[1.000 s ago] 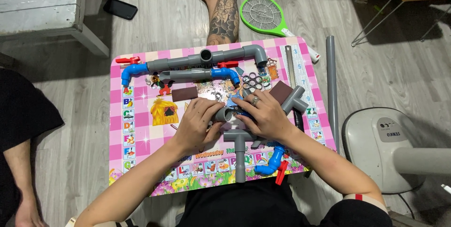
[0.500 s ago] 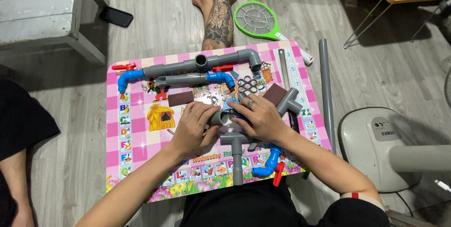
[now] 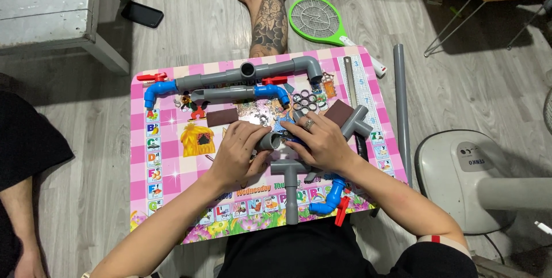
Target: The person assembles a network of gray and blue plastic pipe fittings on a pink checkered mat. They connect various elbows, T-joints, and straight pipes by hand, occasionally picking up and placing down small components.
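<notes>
My left hand (image 3: 240, 152) and my right hand (image 3: 317, 138) meet over the middle of a pink picture-printed table (image 3: 167, 169). Together they grip a short grey pipe fitting (image 3: 268, 141), its round end showing between the fingers. Just below the hands lies a grey T-shaped pipe piece (image 3: 290, 183) with its stem pointing toward me. A blue elbow with a red valve handle (image 3: 332, 200) sits at the right of that stem. At the table's far side lie two long grey pipe runs with blue elbows (image 3: 230, 82).
A loose grey pipe (image 3: 400, 105) and a white fan base (image 3: 468, 169) are on the floor at right. A green racket-shaped swatter (image 3: 319, 19), a tattooed foot (image 3: 269, 16) and a phone (image 3: 142, 14) lie beyond the table. Another person's arm (image 3: 23, 220) is at left.
Both hands have stayed on the grey fitting, with only small shifts of the fingers. The view has drifted slightly.
</notes>
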